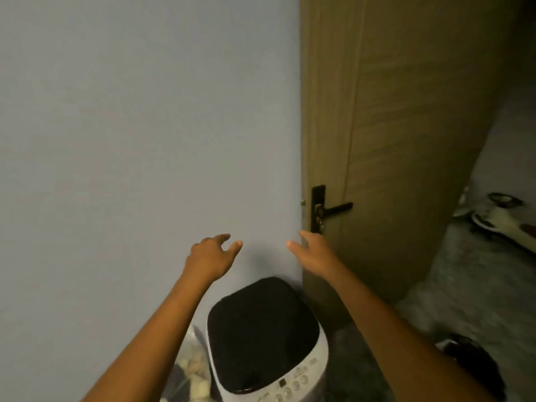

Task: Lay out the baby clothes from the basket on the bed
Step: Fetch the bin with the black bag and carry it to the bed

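While both arms reach forward, left hand (209,258) and right hand (311,249) hang apart, fingers spread, holding nothing. Below them: washing machine (268,340), dark lid closed, against the wall (145,126). Right: wooden door (406,126). Basket, baby clothes, bed: not visible.
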